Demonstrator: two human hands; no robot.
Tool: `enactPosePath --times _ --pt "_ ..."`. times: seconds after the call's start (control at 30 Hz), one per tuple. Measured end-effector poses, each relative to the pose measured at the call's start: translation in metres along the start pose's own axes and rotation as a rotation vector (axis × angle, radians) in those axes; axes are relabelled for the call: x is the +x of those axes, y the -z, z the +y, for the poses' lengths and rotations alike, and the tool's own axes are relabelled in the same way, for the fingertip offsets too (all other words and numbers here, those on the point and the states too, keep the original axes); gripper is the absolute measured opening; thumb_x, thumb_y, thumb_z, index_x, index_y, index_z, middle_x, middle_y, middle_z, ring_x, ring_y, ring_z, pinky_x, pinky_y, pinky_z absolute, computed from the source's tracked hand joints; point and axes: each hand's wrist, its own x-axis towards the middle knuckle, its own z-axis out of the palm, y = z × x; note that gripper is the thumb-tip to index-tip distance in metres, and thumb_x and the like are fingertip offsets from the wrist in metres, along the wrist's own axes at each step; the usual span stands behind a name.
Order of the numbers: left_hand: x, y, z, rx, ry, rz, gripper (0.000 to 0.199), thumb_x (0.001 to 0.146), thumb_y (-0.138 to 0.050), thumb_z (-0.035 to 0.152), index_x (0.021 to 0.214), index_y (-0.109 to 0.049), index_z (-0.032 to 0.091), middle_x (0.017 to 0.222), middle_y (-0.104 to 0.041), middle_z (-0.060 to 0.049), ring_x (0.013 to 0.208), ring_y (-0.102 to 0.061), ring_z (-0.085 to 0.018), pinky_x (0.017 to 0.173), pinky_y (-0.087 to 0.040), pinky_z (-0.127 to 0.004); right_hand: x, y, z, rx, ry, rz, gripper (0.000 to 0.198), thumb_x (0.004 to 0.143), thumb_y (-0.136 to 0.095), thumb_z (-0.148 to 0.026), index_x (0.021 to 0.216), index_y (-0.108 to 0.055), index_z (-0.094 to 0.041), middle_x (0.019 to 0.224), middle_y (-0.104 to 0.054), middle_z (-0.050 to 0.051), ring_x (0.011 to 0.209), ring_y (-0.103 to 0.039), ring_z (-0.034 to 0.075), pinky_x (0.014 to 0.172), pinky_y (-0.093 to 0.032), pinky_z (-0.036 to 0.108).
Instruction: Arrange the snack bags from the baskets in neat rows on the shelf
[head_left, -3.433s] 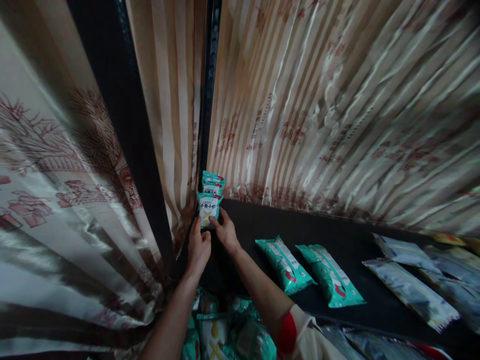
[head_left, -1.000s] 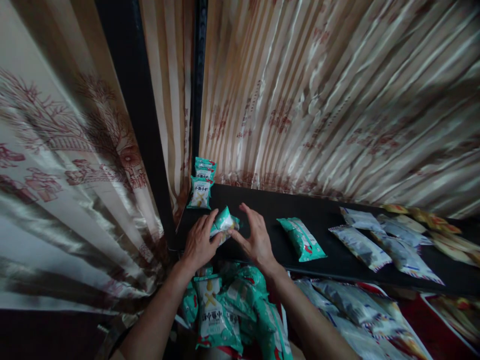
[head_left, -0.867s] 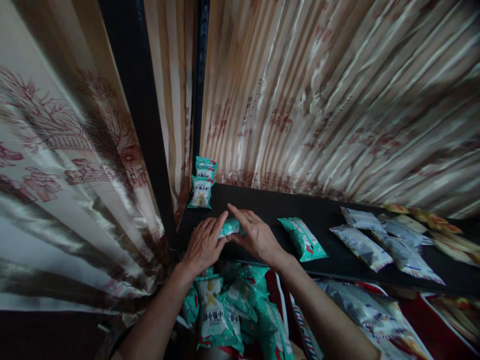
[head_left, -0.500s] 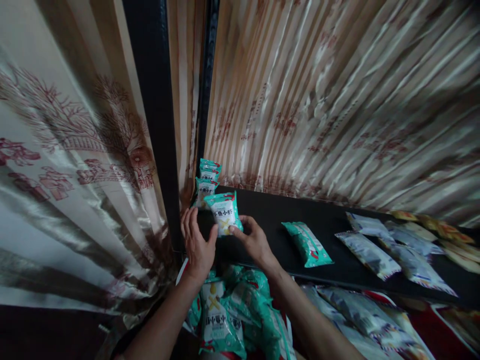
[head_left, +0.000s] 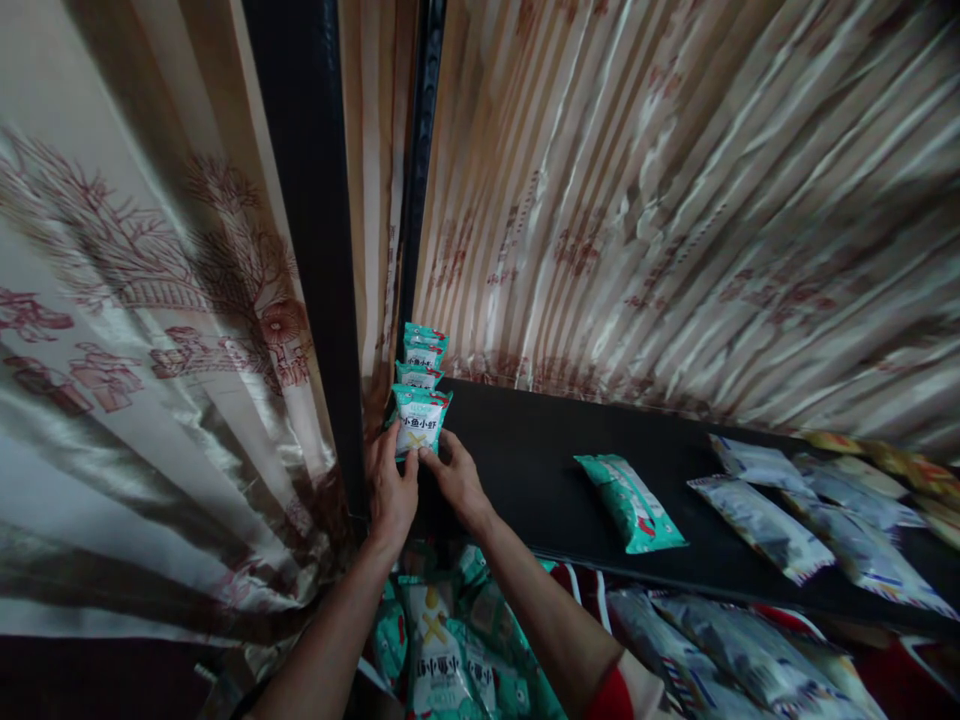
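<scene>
Between both hands stands a teal and white snack bag [head_left: 418, 418], upright on the black shelf [head_left: 517, 440], at the front of a row of matching bags [head_left: 424, 345]. My left hand [head_left: 394, 488] grips its lower left side. My right hand [head_left: 456, 480] pinches its lower right edge, thumb on the front. The row runs back toward the corner by the dark post. Below the shelf edge, several more teal bags [head_left: 439, 660] lie heaped in a container, partly hidden by my forearms.
One teal bag [head_left: 630, 503] lies flat on the shelf to the right. Past it lie several silver-blue bags [head_left: 761, 528] and yellowish packs [head_left: 911, 470]. More silver bags [head_left: 712, 650] fill a lower container. A dark post [head_left: 311, 250] and patterned curtains [head_left: 600, 200] border the shelf.
The bag in my hands has moved left and into line before the row of standing bags. My left hand has closed in on its left side; my right hand moved left with it.
</scene>
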Motion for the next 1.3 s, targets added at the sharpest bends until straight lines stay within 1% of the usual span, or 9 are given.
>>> enactPosePath --times 0.37,0.5,0.63,0.77,0.9,1.0,1.07,1.17,1.3 --pt "0.011 -0.017 -0.006 0.124 0.017 0.043 0.038 0.08 -0.047 0.016 0.117 -0.058 0.015 0.111 -0.06 -0.012 0.109 -0.054 -0.024 0.098 -0.042 -0.041 0.019 -0.002 0.01 -0.438 -0.005 0.033 0.031 0.078 -0.06 -0.032 0.106 -0.064 -0.02 0.102 -0.068 0.006 0.094 -0.062 0.022 0.085 -0.047 0.033" --pt "0.01 -0.022 -0.009 0.182 0.052 0.047 0.04 0.079 -0.047 0.017 0.117 -0.058 0.015 0.113 -0.059 -0.013 0.112 -0.052 -0.026 0.1 -0.041 -0.042 0.024 -0.005 0.009 -0.478 -0.07 0.006 0.031 0.078 -0.061 -0.034 0.106 -0.065 -0.021 0.1 -0.068 0.005 0.091 -0.062 0.021 0.083 -0.048 0.031" --pt "0.003 -0.023 -0.009 0.206 0.04 0.05 0.044 0.08 -0.045 0.015 0.123 -0.052 0.009 0.122 -0.053 -0.017 0.118 -0.047 -0.027 0.104 -0.037 -0.042 0.017 -0.005 0.006 -0.424 -0.067 0.059 0.047 0.076 -0.063 -0.037 0.119 -0.057 -0.02 0.11 -0.065 0.008 0.1 -0.06 0.022 0.089 -0.047 0.034" --pt "-0.01 -0.01 0.005 0.223 -0.056 0.023 0.046 0.079 -0.045 0.013 0.125 -0.05 0.011 0.132 -0.046 -0.016 0.126 -0.039 -0.027 0.106 -0.033 -0.044 -0.017 0.017 -0.009 -0.362 0.009 0.132 0.051 0.077 -0.06 -0.036 0.122 -0.054 -0.014 0.117 -0.061 0.013 0.106 -0.057 0.023 0.088 -0.048 0.034" --pt "-0.03 0.013 0.027 0.099 -0.174 -0.179 0.031 0.082 -0.042 0.013 0.105 -0.062 0.018 0.112 -0.059 -0.009 0.11 -0.054 -0.021 0.099 -0.042 -0.038 -0.079 0.071 -0.028 -0.358 0.105 0.129 0.032 0.082 -0.049 -0.027 0.112 -0.061 -0.02 0.113 -0.063 0.008 0.103 -0.059 0.02 0.089 -0.048 0.035" --pt "-0.062 0.029 0.036 -0.036 -0.183 -0.327 0.028 0.083 -0.04 0.015 0.098 -0.063 0.021 0.105 -0.062 -0.006 0.102 -0.058 -0.017 0.093 -0.047 -0.033 -0.131 0.114 -0.027 -0.463 0.118 -0.06 0.036 0.079 -0.043 -0.014 0.108 -0.063 -0.022 0.103 -0.067 0.005 0.099 -0.061 0.019 0.091 -0.047 0.038" --pt "-0.091 0.038 0.038 -0.025 -0.146 -0.396 0.026 0.082 -0.042 0.016 0.095 -0.064 0.02 0.106 -0.062 -0.007 0.103 -0.058 -0.018 0.093 -0.048 -0.035 -0.159 0.131 -0.017 -0.582 0.139 -0.239 0.044 0.075 -0.048 -0.011 0.116 -0.06 -0.023 0.112 -0.065 0.006 0.109 -0.056 0.021 0.097 -0.043 0.042" --pt "-0.132 0.05 0.036 0.053 -0.102 -0.465 0.026 0.076 -0.047 0.015 0.094 -0.066 0.02 0.11 -0.061 -0.008 0.106 -0.058 -0.021 0.093 -0.048 -0.041 -0.188 0.135 0.005 -0.722 0.159 -0.42 0.067 0.068 -0.059 -0.011 0.133 -0.046 -0.022 0.138 -0.047 0.01 0.129 -0.038 0.027 0.104 -0.034 0.048" --pt "-0.163 0.065 0.037 0.024 -0.083 -0.53 0.029 0.076 -0.044 0.013 0.094 -0.066 0.019 0.11 -0.061 -0.009 0.106 -0.058 -0.02 0.091 -0.05 -0.038 -0.203 0.116 0.029 -0.814 0.154 -0.399 0.072 0.069 -0.066 -0.017 0.136 -0.042 -0.024 0.142 -0.042 0.01 0.132 -0.033 0.03 0.104 -0.033 0.052"
